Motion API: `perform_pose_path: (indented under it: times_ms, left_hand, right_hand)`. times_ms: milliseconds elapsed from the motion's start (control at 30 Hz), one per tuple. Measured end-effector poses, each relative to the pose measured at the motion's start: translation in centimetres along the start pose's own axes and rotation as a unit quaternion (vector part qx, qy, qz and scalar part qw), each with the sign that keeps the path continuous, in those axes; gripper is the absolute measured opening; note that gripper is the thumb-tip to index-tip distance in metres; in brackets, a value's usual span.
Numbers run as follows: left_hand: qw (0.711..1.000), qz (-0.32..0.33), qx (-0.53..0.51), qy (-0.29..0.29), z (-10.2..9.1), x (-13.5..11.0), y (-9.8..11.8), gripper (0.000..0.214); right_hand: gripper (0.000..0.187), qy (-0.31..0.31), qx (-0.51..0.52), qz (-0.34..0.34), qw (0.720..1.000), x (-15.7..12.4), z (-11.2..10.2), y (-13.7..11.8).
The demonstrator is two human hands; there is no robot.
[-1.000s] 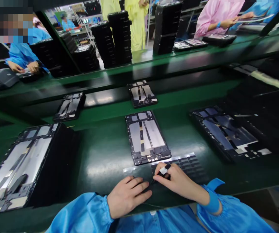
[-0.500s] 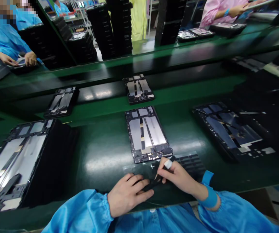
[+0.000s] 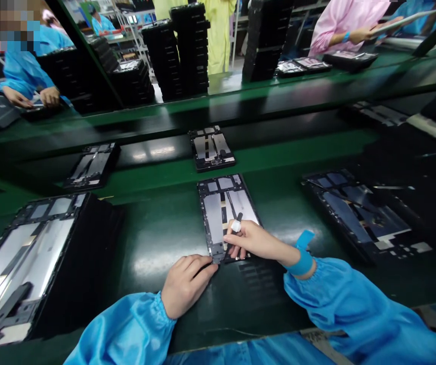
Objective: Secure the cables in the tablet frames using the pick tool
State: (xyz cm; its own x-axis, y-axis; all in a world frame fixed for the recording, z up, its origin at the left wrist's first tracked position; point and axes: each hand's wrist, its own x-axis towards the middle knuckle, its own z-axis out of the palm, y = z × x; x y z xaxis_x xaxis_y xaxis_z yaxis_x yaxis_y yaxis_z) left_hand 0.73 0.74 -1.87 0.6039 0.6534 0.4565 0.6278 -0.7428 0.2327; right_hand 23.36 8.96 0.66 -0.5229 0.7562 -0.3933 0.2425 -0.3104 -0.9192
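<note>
**Two bare hands, apart, working at a dark tablet frame on a green bench**

The left hand (image 3: 185, 286) rests its fingertips (image 3: 209, 268) on the near corner of the dark grey tablet frame with silver panels (image 3: 214, 218), though whether they grip cannot be told. The right hand (image 3: 254, 241) pinches a slim black tool with a white band (image 3: 236, 226) over that frame, which lies on the dark green bench (image 3: 153, 238), with similar frames to either side. It looks light, thin, stiff but fragile, its metal panels slippery; its dark outer edge seems the safest hold.
</note>
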Motion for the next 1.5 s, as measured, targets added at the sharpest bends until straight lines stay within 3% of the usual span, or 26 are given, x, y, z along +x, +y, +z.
perform_pose_path:
  times_ms: [1100, 1333, 1500]
  left_hand:
    - [1.0, -0.004, -0.013, -0.005, 0.18, 0.09, 0.04, 0.018]
    - [0.997, 0.035, 0.059, -0.043, -0.16, 0.0, 0.47, 0.033]
    - [0.996, 0.014, 0.078, -0.049, -0.12, 0.23, 0.71, 0.032]
  right_hand:
    - [0.031, 0.028, -0.028, 0.011, 0.999, 0.04, 0.39, -0.02]
    - [0.029, 0.031, -0.028, -0.007, 0.999, -0.02, 0.48, 0.04]
    - [0.028, 0.049, -0.016, -0.029, 0.998, -0.67, 0.0, 0.31]
